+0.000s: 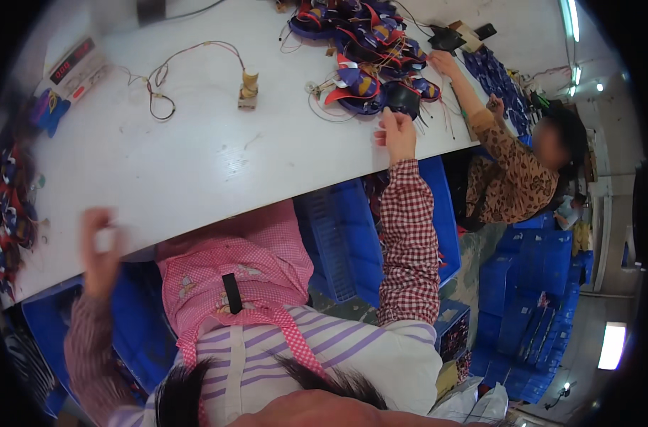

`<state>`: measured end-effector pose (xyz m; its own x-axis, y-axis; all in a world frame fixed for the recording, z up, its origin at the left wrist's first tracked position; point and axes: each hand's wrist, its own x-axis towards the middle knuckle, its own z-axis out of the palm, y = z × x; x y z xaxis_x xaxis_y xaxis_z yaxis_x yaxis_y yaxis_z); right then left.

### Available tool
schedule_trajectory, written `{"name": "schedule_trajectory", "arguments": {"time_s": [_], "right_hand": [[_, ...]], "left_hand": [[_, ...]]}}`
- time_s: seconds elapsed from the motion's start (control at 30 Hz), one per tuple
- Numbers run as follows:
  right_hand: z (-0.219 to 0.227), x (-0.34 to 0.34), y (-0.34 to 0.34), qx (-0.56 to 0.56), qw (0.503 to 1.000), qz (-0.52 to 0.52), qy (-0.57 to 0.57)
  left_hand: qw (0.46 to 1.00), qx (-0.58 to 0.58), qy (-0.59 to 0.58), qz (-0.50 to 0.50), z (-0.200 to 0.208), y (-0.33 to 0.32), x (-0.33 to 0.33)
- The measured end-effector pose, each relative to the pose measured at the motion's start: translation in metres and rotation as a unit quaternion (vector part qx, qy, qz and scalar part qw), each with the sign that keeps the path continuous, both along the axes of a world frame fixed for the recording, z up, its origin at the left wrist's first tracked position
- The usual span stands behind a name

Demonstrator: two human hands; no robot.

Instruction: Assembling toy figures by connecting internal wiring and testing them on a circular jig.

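At the right part of the white table (196, 164) lies a heap of dark blue, red and white curved pieces (359, 82) with thin wires trailing out. My right hand (397, 135) is at the near edge of this heap, fingers closed on the rim of a curved dark piece (401, 98). Exactly how the fingertips meet that piece is partly hidden. My left hand (100, 245) is over the table's near left edge, apart from the heap and smeared by motion. I see nothing plainly held in it, and its finger position is unclear.
A small stand with tan wrapping (248, 91) is wired to a white meter (73, 65) at the far left. More similar pieces (14, 203) line the left edge. Blue bins (342, 238) sit below the table. A co-worker (516, 167) reaches into the heap from the right.
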<state>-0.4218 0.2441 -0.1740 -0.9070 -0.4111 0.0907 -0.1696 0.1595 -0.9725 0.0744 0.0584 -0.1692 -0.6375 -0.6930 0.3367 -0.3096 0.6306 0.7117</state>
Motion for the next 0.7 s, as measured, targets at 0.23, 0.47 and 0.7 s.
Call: {"name": "schedule_trajectory", "arguments": {"time_s": [0.23, 0.47, 0.7], "right_hand": [[-0.02, -0.03, -0.016, -0.001, 0.983, -0.008, -0.186], [-0.03, -0.042, -0.014, -0.082, 0.976, 0.021, -0.2], [-0.023, -0.022, 0.018, -0.137, 0.952, 0.092, -0.257]], "left_hand": [[0.91, -0.279, 0.049, -0.302, 0.022, 0.015, -0.353], [0.881, -0.33, -0.208, -0.269, 0.015, -0.001, -0.465], [0.885, -0.319, -0.158, -0.3, 0.016, 0.012, -0.432]]}}
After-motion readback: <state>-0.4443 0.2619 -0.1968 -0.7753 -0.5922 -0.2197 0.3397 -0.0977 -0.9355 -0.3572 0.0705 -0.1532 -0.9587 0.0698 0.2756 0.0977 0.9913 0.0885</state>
